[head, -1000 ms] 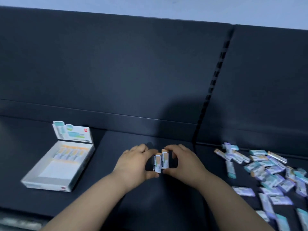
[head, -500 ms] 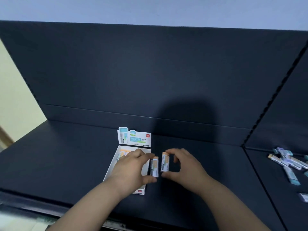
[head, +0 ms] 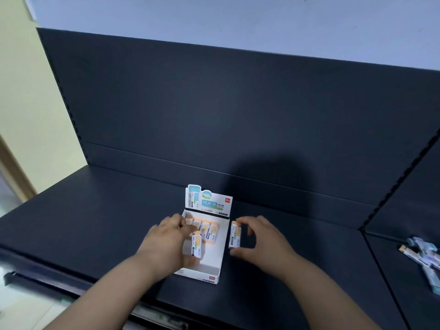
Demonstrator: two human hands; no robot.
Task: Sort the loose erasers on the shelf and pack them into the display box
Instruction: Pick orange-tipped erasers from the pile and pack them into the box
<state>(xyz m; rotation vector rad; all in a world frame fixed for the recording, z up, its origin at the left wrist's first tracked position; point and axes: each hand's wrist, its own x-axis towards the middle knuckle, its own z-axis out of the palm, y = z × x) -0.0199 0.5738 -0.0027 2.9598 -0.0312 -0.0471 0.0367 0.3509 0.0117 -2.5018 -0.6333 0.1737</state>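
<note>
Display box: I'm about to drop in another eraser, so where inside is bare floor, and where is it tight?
In the white cardboard display box, bare floor lies at the front right, between the back row of orange-ended erasers and the front wall. The left hand, holding a white-sleeved eraser, crowds the left side.

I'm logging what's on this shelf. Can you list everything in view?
display box: one, white, open, mid-shelf
boxed erasers: at least four, orange and white, in a row at the box's back
left eraser: one, orange and white, over the box
right eraser: one, orange and white, just right of the box, outside it
loose erasers: a pile, count unclear, mostly pale blue, far right
shelf: one, dark, under everything
back panel: one, dark, behind the shelf
wall: pale grey, above the panel
left hand: one, pinches the left eraser
right hand: one, pinches the right eraser
</note>
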